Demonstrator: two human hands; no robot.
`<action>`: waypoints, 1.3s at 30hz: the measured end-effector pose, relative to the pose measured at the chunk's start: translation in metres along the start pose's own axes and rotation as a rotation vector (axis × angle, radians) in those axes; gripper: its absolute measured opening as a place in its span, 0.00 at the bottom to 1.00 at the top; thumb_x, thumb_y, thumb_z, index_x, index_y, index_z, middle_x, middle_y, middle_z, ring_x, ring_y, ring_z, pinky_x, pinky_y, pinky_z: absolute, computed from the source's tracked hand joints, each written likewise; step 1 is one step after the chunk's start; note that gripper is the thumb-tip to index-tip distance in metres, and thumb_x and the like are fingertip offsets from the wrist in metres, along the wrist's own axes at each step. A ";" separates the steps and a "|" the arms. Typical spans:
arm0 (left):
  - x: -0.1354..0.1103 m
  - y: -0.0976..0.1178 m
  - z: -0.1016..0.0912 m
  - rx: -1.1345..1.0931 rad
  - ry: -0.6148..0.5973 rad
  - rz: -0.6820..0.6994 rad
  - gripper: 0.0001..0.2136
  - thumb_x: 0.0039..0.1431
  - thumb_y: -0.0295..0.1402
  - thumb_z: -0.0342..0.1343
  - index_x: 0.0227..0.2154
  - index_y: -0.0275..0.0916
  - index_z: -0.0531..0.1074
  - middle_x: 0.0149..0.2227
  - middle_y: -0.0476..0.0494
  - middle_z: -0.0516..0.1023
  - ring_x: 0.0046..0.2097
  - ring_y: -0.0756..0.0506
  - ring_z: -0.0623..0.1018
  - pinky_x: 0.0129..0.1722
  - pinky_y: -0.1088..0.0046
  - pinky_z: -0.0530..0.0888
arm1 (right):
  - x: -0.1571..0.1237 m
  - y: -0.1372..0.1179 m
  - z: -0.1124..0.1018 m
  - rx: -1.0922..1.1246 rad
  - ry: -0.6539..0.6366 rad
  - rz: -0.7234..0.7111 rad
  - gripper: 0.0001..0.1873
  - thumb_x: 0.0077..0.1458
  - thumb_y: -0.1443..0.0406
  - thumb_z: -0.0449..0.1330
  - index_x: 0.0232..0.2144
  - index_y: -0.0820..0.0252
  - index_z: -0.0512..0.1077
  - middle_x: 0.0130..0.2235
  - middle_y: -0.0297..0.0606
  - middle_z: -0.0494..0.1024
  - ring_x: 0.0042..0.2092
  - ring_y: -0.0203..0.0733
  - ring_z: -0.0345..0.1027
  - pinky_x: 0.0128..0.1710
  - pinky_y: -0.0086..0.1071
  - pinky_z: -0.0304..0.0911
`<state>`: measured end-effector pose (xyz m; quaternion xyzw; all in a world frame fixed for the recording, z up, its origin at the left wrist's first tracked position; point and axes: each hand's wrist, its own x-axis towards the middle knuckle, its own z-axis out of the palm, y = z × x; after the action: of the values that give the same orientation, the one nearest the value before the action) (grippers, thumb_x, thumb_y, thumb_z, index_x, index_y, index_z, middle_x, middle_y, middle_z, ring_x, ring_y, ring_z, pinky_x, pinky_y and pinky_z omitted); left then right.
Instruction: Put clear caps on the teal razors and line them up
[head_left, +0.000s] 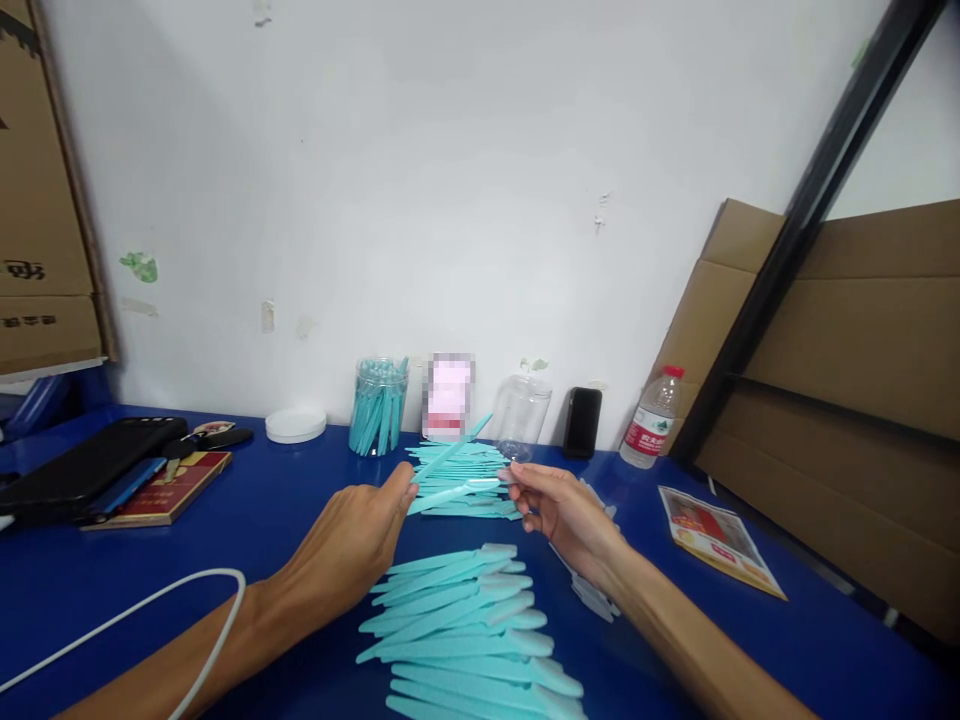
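Note:
My left hand is closed around the handles of turquoise eyebrow razors. One razor points right with its metal blade bare, and a second razor slants up to the right. Pinched in my right hand is a small see-through cap, at the tip of the lower razor; whether it touches the blade I cannot tell. Below both hands lies a row of capped razors. Behind them is a pile of turquoise razors. Several loose caps lie partly hidden under my right forearm.
Along the wall stand a jar of razors, a blurred pink-screened thing, a see-through jar, a black phone and a water bottle. A white lid lies left. A white cable crosses my left forearm.

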<state>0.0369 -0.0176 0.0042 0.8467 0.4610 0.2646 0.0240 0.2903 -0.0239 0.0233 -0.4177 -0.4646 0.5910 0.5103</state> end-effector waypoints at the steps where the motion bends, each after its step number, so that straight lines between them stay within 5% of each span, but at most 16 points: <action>1: 0.000 0.000 0.000 0.007 -0.004 -0.001 0.10 0.70 0.34 0.33 0.31 0.44 0.52 0.17 0.58 0.55 0.18 0.47 0.60 0.23 0.72 0.48 | -0.001 0.000 0.001 -0.010 -0.015 0.003 0.16 0.48 0.56 0.69 0.32 0.63 0.79 0.27 0.34 0.70 0.26 0.30 0.60 0.22 0.23 0.58; 12: -0.002 -0.001 0.001 0.073 -0.002 0.022 0.10 0.70 0.34 0.33 0.32 0.43 0.54 0.17 0.57 0.59 0.18 0.47 0.63 0.22 0.72 0.49 | -0.001 -0.002 0.000 -0.032 0.013 -0.045 0.14 0.47 0.57 0.69 0.31 0.62 0.79 0.26 0.33 0.70 0.25 0.31 0.59 0.22 0.25 0.57; 29: -0.010 0.017 -0.001 -0.090 0.020 0.095 0.09 0.69 0.34 0.34 0.33 0.44 0.54 0.16 0.59 0.53 0.16 0.49 0.56 0.21 0.73 0.48 | -0.010 0.001 0.012 -0.137 -0.178 0.001 0.11 0.46 0.59 0.70 0.27 0.62 0.77 0.22 0.31 0.71 0.21 0.30 0.59 0.19 0.26 0.59; 39: -0.011 0.021 0.000 -0.165 0.090 0.094 0.10 0.69 0.34 0.37 0.29 0.45 0.52 0.15 0.61 0.50 0.15 0.50 0.54 0.19 0.73 0.48 | -0.017 -0.012 0.012 -0.396 -0.300 -0.077 0.13 0.47 0.58 0.68 0.26 0.63 0.77 0.21 0.34 0.74 0.21 0.31 0.63 0.22 0.27 0.60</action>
<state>0.0481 -0.0384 0.0058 0.8498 0.3979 0.3403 0.0602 0.2833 -0.0412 0.0378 -0.3991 -0.6574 0.5240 0.3660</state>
